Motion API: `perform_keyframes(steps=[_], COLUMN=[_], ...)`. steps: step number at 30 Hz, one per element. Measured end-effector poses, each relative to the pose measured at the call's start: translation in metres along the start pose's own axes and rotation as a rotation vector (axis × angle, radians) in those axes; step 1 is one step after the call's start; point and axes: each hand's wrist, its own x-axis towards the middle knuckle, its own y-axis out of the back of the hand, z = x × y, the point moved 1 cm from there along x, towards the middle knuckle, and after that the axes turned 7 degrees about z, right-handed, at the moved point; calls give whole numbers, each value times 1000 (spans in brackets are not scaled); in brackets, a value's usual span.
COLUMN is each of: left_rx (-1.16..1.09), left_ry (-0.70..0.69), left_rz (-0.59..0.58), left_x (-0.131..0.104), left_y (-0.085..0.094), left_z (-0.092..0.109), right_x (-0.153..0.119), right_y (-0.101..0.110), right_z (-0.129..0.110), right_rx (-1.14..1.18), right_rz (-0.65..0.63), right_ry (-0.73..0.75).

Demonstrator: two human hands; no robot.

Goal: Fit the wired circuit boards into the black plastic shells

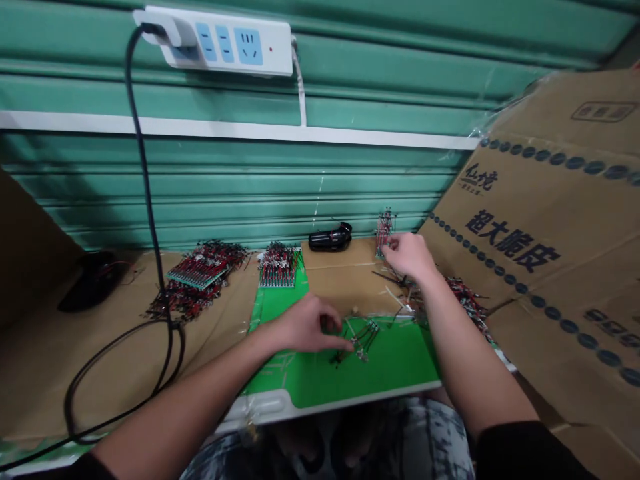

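Left hand (307, 325) half-curled, fingertips pinching small wired part (364, 337) mid green mat (395, 363). Right hand (407, 255) closed on upright board (384, 232) beyond mat's far right corner. Parts look light, leads fragile; grip by edges.

Both forearms are bare, black sleeves pushed up past the elbows, above grey-and-white patterned trousers.

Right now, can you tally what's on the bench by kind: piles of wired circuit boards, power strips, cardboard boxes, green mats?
Piles of wired circuit boards: 4 (left, middle, at the right hand, behind the right forearm)
Power strips: 1, on the wall
Cardboard boxes: 1
Green mats: 1
Total: 7
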Motion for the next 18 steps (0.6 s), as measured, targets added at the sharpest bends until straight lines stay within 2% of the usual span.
perform_keyframes(steps=[2,4,8,10,12,14,15,16,18], left_rx=[83,118,99,88,82,83,88,93,101], left_ry=[-74,-110,-149,-155,-147,-139,-135,-133,-130], left_rz=[-68,-90,-104,-109,-111,-119,-124,-130,-143], left_x=[-3,-3,-3,-3,-3,-4,-4,-4,-4], left_y=[-3,-4,-4,-3,-2,-2,-2,-2,-1], left_z=[2,1,-2,-1,0,1,1,0,0], right_x=[6,7,6,3,-7,-29,-46,-66,-118], right_y=[0,-3,-3,9,31,61,76,90,112], right_z=[15,24,28,25,18,8,3,0,2], right_rx=[-148,-191,-169,-149,-45,215,403,599,879], right_rz=[-93,-161,-188,-132,17,192,201,92,-440], right_ry=[-76,-132,-173,-190,-192,-141,-94,-31,165])
